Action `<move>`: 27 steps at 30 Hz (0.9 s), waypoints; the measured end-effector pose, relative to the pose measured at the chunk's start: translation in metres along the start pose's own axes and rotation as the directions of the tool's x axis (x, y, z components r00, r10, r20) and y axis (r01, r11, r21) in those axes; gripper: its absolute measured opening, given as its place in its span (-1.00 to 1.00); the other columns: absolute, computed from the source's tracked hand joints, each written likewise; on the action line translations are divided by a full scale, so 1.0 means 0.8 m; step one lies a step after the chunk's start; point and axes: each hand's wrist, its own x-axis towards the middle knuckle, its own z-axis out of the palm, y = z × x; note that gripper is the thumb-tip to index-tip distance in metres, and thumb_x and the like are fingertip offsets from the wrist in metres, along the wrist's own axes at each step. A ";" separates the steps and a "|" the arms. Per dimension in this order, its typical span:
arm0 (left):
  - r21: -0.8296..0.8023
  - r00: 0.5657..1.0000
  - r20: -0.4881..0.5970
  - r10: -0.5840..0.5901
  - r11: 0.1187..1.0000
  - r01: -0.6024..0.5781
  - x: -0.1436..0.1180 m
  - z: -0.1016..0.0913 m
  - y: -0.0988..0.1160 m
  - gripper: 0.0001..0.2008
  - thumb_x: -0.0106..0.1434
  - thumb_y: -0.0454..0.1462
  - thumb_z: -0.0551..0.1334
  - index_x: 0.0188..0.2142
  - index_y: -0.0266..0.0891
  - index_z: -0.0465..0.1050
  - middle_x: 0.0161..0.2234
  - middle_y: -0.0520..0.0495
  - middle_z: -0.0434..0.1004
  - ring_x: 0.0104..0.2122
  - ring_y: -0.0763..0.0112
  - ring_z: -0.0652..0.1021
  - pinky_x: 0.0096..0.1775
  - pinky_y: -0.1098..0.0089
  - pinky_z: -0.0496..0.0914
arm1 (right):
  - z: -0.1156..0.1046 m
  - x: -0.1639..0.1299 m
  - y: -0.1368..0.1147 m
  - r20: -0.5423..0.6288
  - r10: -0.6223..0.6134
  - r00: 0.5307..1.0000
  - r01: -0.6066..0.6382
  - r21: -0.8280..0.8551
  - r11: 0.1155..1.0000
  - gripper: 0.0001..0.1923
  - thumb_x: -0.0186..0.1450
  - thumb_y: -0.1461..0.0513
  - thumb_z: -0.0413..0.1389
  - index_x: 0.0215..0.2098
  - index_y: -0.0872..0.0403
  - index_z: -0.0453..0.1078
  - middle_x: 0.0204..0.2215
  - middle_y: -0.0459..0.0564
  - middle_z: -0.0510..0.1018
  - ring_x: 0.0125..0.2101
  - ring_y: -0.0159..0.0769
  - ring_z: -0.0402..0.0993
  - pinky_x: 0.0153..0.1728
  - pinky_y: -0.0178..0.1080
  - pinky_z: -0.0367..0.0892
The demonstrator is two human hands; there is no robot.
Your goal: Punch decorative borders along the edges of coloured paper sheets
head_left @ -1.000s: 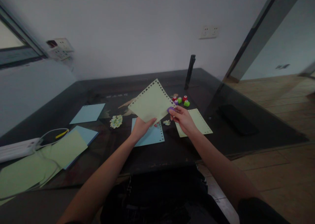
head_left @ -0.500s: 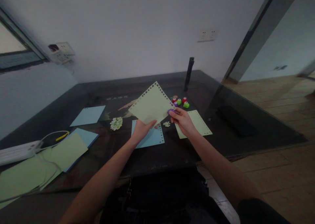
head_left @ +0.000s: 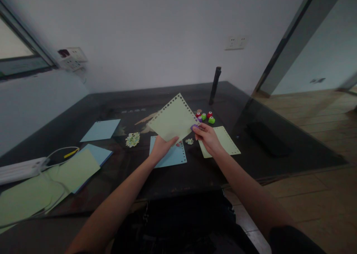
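Green sheet (head_left: pixel 173 119) pinched by left hand (head_left: pixel 161 147); right hand (head_left: pixel 205 137) grips purple punch (head_left: pixel 194 127) on its edge.

The green sheet (head_left: pixel 174 119) is matt paper with punched edges; the small punches (head_left: pixel 205 116) are glossy plastic; the worktop (head_left: pixel 195 172) is dark, glossy glass; the floor (head_left: pixel 312 112) is wood.

Pale green sheet (head_left: pixel 173 119), punched edges, tilted above table, purple punch (head_left: pixel 193 127) at corner
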 end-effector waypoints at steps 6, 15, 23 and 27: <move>-0.013 1.000 -0.005 -0.005 1.000 0.005 0.000 -0.001 -0.001 -0.78 0.05 -0.22 0.29 -0.31 -0.30 0.50 -0.35 -0.15 0.60 -0.10 0.16 0.53 0.01 0.14 0.34 | 0.002 0.000 -0.001 -0.009 0.005 1.000 -0.005 0.023 1.000 -0.65 -0.07 0.04 0.33 -0.51 0.07 0.34 -0.62 -0.19 0.35 -0.69 -0.52 0.18 -0.66 -0.33 0.01; -0.027 1.000 -0.024 -0.003 1.000 0.003 0.004 -0.003 -0.003 -0.73 0.03 -0.25 0.31 -0.25 -0.31 0.49 -0.24 -0.17 0.60 -0.11 0.17 0.53 0.00 0.17 0.35 | 0.006 -0.005 -0.010 0.004 0.057 0.998 -0.057 -0.001 0.998 -0.64 -0.07 0.02 0.32 -0.48 0.08 0.39 -0.64 -0.16 0.38 -0.63 -0.46 0.28 -0.61 -0.34 0.09; -0.023 1.000 -0.017 0.018 1.000 -0.018 0.004 -0.004 -0.009 -0.73 0.06 -0.22 0.29 -0.25 -0.32 0.49 -0.25 -0.17 0.60 -0.12 0.18 0.54 0.01 0.16 0.34 | 0.005 -0.006 -0.010 0.043 0.072 0.996 -0.072 -0.007 0.997 -0.68 -0.03 0.04 0.31 -0.47 0.08 0.40 -0.63 -0.16 0.39 -0.57 -0.44 0.34 -0.60 -0.35 0.06; -0.039 0.998 -0.017 0.055 0.998 -0.055 0.006 -0.005 -0.010 -0.72 0.08 -0.19 0.28 -0.23 -0.30 0.49 -0.25 -0.14 0.60 -0.17 0.22 0.55 0.00 0.19 0.35 | 0.005 -0.006 -0.010 0.051 0.083 0.995 -0.084 0.012 0.996 -0.68 -0.04 0.06 0.32 -0.44 0.08 0.42 -0.60 -0.15 0.42 -0.56 -0.45 0.34 -0.59 -0.35 0.06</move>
